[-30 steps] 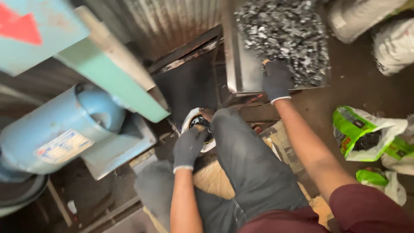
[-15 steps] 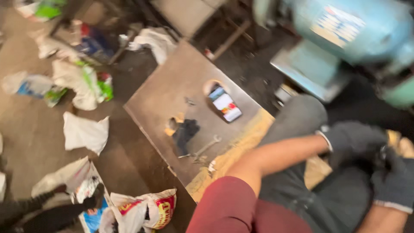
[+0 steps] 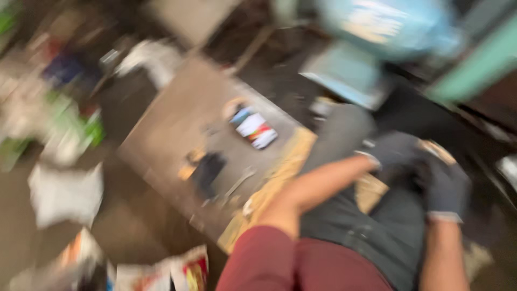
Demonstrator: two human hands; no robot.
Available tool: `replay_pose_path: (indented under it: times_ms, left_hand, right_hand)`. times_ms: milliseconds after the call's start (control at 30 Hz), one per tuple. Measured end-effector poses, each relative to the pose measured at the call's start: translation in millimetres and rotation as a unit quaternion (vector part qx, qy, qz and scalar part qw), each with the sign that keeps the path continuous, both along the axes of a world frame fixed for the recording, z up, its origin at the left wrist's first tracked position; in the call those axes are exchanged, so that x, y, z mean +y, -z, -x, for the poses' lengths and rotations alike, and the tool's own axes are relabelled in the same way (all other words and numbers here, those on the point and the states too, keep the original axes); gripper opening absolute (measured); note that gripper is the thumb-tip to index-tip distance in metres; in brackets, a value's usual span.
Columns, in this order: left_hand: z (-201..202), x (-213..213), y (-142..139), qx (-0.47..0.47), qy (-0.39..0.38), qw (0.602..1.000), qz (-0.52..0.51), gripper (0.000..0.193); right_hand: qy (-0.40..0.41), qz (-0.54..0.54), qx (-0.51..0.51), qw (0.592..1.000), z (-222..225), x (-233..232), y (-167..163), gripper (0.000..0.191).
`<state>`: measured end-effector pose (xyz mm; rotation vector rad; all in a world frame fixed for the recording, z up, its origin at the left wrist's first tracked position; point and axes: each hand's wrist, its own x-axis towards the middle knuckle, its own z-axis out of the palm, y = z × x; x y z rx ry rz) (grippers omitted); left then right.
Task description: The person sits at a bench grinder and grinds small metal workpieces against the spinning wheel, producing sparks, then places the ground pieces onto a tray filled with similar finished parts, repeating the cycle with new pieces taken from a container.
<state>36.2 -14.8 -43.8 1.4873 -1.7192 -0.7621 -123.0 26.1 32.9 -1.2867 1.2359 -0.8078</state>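
The view is heavily blurred. My left hand [image 3: 396,151], in a dark glove, reaches across my grey trouser leg [image 3: 344,215] from a maroon sleeve [image 3: 258,264]. My right hand [image 3: 444,186], also gloved, sits right beside it, and the two hands touch above my knee. Something tan [image 3: 435,151] shows between the gloves, but the blur hides whether either hand grips it. To my left, a flat grey metal plate [image 3: 172,129] on the floor carries a small colourful packet [image 3: 253,128], a dark lump [image 3: 207,170] and a thin metal tool [image 3: 239,183].
A light blue motor housing [image 3: 388,27] and its base [image 3: 344,75] stand ahead at the top. A yellowish wooden board [image 3: 280,178] lies under my leg. White and printed sacks [image 3: 64,194] litter the dirt floor at the left. A green beam [image 3: 479,64] crosses the upper right.
The view has swung hard from the machine and the tray of metal scrap to the floor at my left. My right hand left the tray and joined my left hand above my knee.
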Motion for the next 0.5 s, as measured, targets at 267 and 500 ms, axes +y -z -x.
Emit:
replay_pose_path:
  times_ms: [267,500]
  left_hand:
    - [5,-51,-13,-0.059,-0.057,0.993,-0.087,0.039]
    - [4,-83,9,0.03,-0.158,0.973,-0.168,0.032]
  right_hand:
    - [-0.043,0.16,-0.122,0.979,11,-116,47,0.025]
    - [-0.019,-0.042,-0.111,0.993,-4,-163,122,0.026]
